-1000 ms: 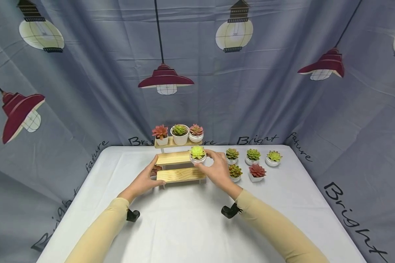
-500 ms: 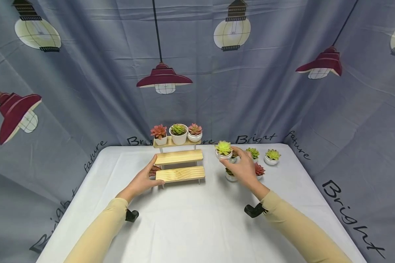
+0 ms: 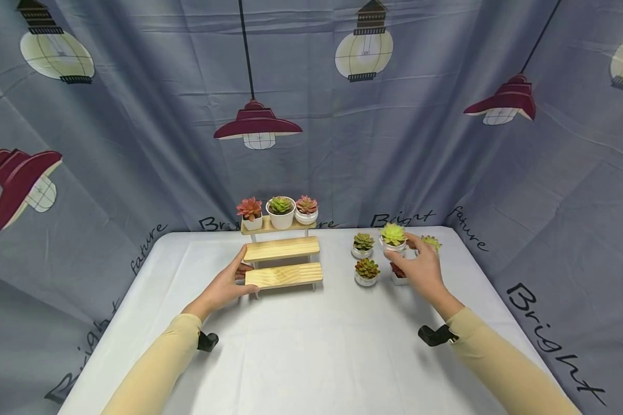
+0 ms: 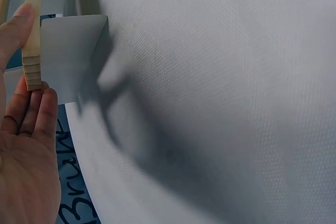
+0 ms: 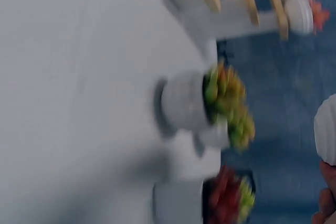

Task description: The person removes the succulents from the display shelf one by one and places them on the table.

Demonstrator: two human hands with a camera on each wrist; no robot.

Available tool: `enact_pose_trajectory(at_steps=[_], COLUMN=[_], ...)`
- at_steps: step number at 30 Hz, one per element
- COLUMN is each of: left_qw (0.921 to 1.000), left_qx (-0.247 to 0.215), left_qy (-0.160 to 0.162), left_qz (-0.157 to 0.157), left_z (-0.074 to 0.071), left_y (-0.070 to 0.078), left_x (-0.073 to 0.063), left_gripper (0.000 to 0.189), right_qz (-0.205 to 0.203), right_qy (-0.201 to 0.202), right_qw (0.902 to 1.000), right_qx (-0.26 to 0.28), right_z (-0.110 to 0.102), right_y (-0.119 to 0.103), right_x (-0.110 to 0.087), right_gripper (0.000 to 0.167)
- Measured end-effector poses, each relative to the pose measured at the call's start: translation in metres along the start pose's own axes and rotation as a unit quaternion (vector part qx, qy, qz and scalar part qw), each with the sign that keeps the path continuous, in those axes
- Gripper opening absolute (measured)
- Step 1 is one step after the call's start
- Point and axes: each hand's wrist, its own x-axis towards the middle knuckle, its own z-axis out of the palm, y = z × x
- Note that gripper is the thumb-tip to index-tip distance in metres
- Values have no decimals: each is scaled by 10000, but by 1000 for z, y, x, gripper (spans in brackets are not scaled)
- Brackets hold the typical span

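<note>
In the head view, my left hand (image 3: 223, 290) grips the left end of a three-tier wooden plant stand (image 3: 282, 275). The left wrist view shows the thumb on one face of the lowest board (image 4: 32, 51) and fingertips at its end. My right hand (image 3: 424, 271) pinches a potted yellow-green succulent (image 3: 393, 236) by its white pot, held above the group of pots on the right. Only part of that white pot (image 5: 326, 129) shows in the right wrist view. Beneath the right hand, a red succulent (image 3: 398, 272) in a white pot is partly covered.
On the stand's top board are a red succulent (image 3: 250, 212), a green succulent (image 3: 280, 211) and a pink succulent (image 3: 306, 208). Two more potted succulents, one green (image 3: 363, 244) and one brownish (image 3: 366, 272), stand right of it. Another yellow-green succulent (image 3: 431, 242) sits behind my right hand.
My right hand has carried the yellow-green succulent rightward, from in front of the stand's middle board to above the pots. The left hand has stayed on the stand.
</note>
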Motion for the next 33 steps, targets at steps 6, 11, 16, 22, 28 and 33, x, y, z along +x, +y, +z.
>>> enact_pose_trajectory(at_steps=[6, 11, 16, 22, 28, 33], left_qw=[10000, 9999, 9999, 9999, 10000, 9999], left_qx=[69, 105, 122, 78, -7, -20], left_qy=[-11, -30, -69, -100, -80, -105], left_qz=[17, 6, -3, 9, 51, -2], left_z=[0, 0, 0, 1, 1, 0], left_y=[0, 0, 1, 1, 1, 2], left_x=[1, 1, 0, -1, 0, -2], left_gripper=[118, 118, 118, 118, 117, 118], right_qz=[168, 388, 785, 1130, 1423, 1590], right_qy=[402, 687, 698, 611, 452, 374], right_qw=[9987, 9955, 9925, 9896, 9864, 9830], right_qx=[-248, -532, -626, -641, -690, -833], right_z=[-28, -45, -53, -52, -49, -45], right_y=[33, 60, 76, 96, 115, 124], right_x=[3, 3, 1, 0, -3, -5], right_gripper=[85, 83, 85, 87, 90, 90])
